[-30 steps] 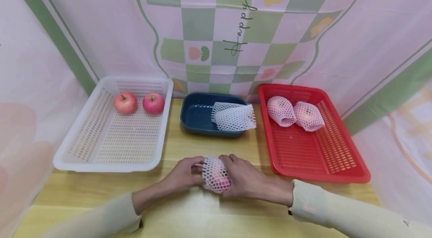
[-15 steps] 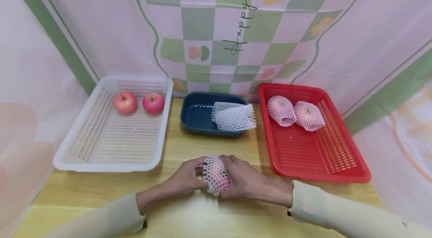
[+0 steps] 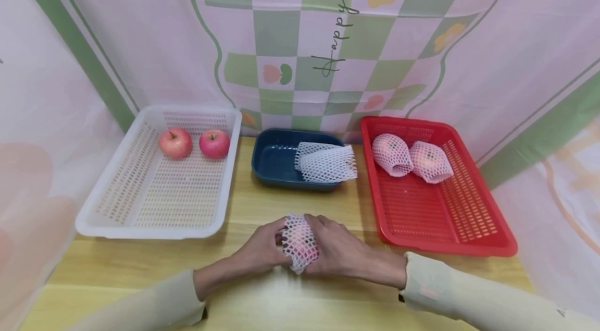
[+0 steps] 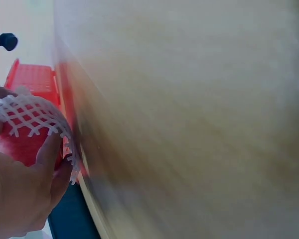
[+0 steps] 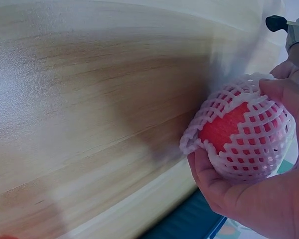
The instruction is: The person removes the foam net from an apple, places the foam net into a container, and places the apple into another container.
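Between both hands, near the front of the table in the head view, is an apple (image 5: pixel 226 127) in a white foam fruit net (image 3: pixel 300 245). My right hand (image 3: pixel 337 247) grips the apple through the net from the right, fingers curled round its side in the right wrist view. From the left, my left hand (image 3: pixel 262 245) holds the net's edge, with fingertips right at its open end. In the left wrist view the bare red skin of the apple (image 4: pixel 22 147) shows under that edge. A gap in the mesh bares more of it in the right wrist view.
A white basket (image 3: pixel 150 232) at left holds two bare apples (image 3: pixel 175 143). At the back middle, a dark blue tray (image 3: pixel 274 159) contains flat foam nets (image 3: pixel 328 163). The red basket (image 3: pixel 408 216) at right holds two netted apples (image 3: pixel 392 154). A patterned curtain (image 3: pixel 276 34) hangs behind.
My left hand has shifted slightly to the right and closer to the apple, and the net has turned a little with it. My right hand stays almost in place.
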`<state>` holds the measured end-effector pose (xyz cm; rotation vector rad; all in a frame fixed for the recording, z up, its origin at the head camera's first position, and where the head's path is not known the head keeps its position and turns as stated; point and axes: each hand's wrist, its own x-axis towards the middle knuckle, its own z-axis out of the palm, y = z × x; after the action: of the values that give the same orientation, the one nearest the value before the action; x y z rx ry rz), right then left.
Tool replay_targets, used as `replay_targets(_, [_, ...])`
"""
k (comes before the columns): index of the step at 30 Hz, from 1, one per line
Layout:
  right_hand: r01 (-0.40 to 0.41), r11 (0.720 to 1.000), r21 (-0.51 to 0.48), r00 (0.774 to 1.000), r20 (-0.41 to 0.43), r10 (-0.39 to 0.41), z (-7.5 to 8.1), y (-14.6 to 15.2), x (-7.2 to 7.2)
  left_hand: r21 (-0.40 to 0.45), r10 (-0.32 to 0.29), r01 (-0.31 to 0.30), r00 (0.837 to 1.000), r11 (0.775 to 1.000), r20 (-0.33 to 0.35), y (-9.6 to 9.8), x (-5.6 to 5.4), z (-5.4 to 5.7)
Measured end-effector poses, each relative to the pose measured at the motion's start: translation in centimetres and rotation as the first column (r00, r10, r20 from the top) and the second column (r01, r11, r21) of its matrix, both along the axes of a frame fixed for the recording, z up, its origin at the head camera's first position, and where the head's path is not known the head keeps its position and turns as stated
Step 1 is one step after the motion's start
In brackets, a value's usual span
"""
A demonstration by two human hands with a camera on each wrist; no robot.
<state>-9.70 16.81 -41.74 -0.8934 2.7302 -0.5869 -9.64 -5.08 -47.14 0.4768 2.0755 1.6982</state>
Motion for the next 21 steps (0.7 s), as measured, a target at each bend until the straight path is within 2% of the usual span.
replay_targets(6, [-0.011, 1.0, 0.011, 1.0, 0.017, 0.011, 0.09, -0.05, -0.03, 0.004, -0.005, 0.005, 0.999, 1.0, 0.042, -0.24, -0.01, 0.27])
replay_targets(9, [-0.01, 1.0, 0.023, 1.0, 0.025, 0.009, 0.12, 0.02, -0.14, 0.057, -0.015, 0.01, 0.995, 0.998, 0.095, -0.37, 0.04, 0.3])
replay_targets(15, [-0.024, 1.0, 0.017, 0.999, 0.035, 0.023, 0.26, 0.39, -0.3, 0.171, -0.046, 0.021, 0.988, 0.985, 0.147, -0.51, 0.1, -0.11])
replay_targets(21, [-0.03, 1.0, -0.007, 0.997, 0.075, 0.031, 0.37, 0.93, -0.6, 0.228, -0.05, 0.004, 0.979, 0.974, 0.197, -0.56, 0.13, -0.26])
